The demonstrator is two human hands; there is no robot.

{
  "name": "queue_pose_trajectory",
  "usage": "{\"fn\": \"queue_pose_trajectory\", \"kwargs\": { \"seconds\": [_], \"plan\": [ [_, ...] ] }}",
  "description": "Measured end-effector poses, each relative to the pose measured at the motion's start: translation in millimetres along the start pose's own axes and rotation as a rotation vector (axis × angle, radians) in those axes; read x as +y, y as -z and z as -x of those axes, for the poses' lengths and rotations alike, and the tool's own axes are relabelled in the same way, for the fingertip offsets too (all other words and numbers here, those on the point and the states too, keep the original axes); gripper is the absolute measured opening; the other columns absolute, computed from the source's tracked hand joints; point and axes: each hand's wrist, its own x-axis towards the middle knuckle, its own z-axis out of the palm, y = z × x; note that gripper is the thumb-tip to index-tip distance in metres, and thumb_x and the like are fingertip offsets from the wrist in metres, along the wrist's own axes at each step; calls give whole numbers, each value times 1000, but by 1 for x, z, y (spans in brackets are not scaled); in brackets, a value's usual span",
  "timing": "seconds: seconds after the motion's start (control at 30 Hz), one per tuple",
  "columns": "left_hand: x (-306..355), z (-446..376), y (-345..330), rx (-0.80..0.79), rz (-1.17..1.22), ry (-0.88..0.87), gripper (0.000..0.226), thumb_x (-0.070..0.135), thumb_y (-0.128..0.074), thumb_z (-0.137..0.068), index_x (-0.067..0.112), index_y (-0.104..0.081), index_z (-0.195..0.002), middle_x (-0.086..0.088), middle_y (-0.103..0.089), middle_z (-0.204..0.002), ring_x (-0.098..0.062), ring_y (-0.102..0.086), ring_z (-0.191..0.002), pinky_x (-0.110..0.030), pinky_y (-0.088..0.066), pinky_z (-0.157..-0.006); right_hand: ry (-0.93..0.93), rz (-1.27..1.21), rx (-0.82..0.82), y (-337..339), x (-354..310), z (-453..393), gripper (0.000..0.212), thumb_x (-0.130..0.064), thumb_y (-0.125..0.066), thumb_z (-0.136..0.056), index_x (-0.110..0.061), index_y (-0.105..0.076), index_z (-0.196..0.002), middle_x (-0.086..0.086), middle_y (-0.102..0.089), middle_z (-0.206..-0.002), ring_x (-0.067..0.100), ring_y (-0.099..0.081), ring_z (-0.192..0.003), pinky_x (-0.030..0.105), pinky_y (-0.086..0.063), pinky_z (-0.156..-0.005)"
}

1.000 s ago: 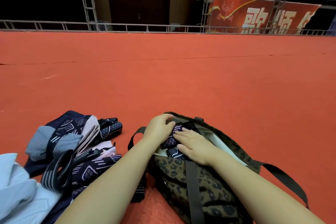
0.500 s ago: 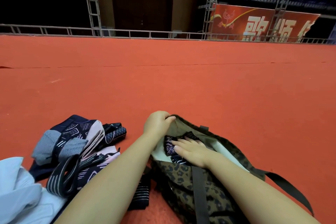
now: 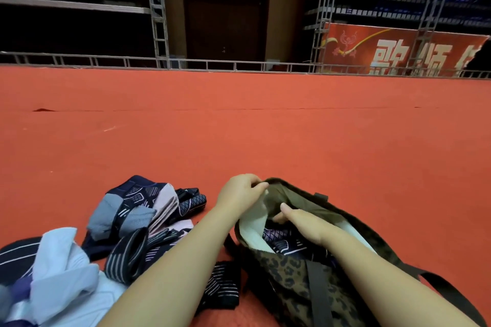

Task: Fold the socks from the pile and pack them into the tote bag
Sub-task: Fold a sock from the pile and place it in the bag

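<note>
A leopard-print tote bag (image 3: 289,276) lies open on the red carpet in front of me. My left hand (image 3: 240,191) pinches the far left part of its rim and holds the mouth open. My right hand (image 3: 303,223) is inside the mouth with its fingers loosely bent towards the pale lining, and I see nothing held in them. A folded dark patterned sock (image 3: 276,239) lies in the bag just below that hand. The pile of loose socks (image 3: 143,220), navy, grey-blue and pink, sits on the carpet to the left of my left forearm.
A light blue garment (image 3: 66,271) lies at the bottom left beside the pile. A dark striped sock (image 3: 223,287) rests between my left forearm and the bag. The bag's dark strap (image 3: 441,287) trails to the right. A metal railing (image 3: 212,64) edges the carpet far ahead.
My right hand pressed the folded sock down into the bag, then lifted off it. My left hand moved up along the rim and pulled the mouth wider. The camera tilted upward.
</note>
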Motion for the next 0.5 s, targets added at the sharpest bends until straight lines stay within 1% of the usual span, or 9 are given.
{"fn": "queue_pose_trajectory", "kwargs": {
  "seconds": [0.07,0.13,0.23,0.3,0.33,0.37,0.4,0.43,0.5],
  "plan": [
    [-15,14,8,3,121,41,20,40,-51,-91,28,-67,-94,13,-66,-96,-11,-59,-92,-32,-49,-80,74,-7,107,-2,-9,7,43,-51,-30,-98,-30,-68,-98,-11,-68,-103,2,-60,-98,32,-43,-98],
    [-31,35,16,-34,167,51,15,38,-52,-90,32,-65,-92,15,-64,-95,-8,-59,-92,-30,-48,-79,165,-27,117,-7,-22,17,36,-47,-39,-97,-26,-68,-90,-7,-70,-90,4,-63,-83,35,-50,-90],
    [-57,69,25,-60,198,51,16,35,-54,-89,32,-64,-101,18,-63,-100,-2,-57,-96,-23,-43,-81,250,-72,114,-22,-48,33,29,-36,-47,-96,-18,-66,-84,-7,-68,-78,3,-60,-69,31,-51,-74],
    [-73,91,30,-52,267,72,14,29,-56,-90,29,-64,-101,17,-64,-99,-2,-58,-94,-18,-43,-79,281,-83,110,-37,-66,41,28,-31,-51,-95,-11,-63,-80,-7,-64,-71,4,-56,-62,28,-47,-64],
    [-81,102,34,-46,287,86,13,27,-57,-90,28,-64,-101,18,-63,-98,-1,-58,-92,-16,-42,-80,300,-77,92,-47,-73,43,27,-29,-52,-94,-9,-62,-79,-5,-62,-71,6,-54,-61,27,-45,-63],
    [-90,114,39,-44,297,101,12,27,-58,-90,27,-64,-101,21,-62,-98,2,-57,-93,-16,-41,-83,322,-58,69,-58,-81,44,26,-30,-53,-94,-12,-61,-77,-2,-62,-72,7,-54,-63,28,-46,-66],
    [-100,125,43,-47,304,110,12,28,-59,-90,28,-65,-99,24,-62,-100,6,-56,-96,-16,-41,-88,334,-8,58,-69,-88,45,23,-32,-53,-93,-19,-61,-75,-1,-63,-73,7,-55,-64,29,-47,-69],
    [-111,136,47,-52,308,121,10,28,-59,-89,30,-66,-97,25,-63,-101,8,-56,-97,-18,-41,-91,340,40,55,-80,-93,45,22,-34,-54,-92,-24,-60,-73,-1,-65,-74,6,-56,-65,29,-47,-71],
    [-131,157,57,-66,293,156,11,25,-61,-88,35,-66,-90,22,-66,-96,7,-59,-93,-22,-45,-91,322,109,57,-101,-101,43,20,-36,-56,-91,-25,-62,-75,-4,-65,-75,6,-56,-69,29,-47,-73]
  ]
}}
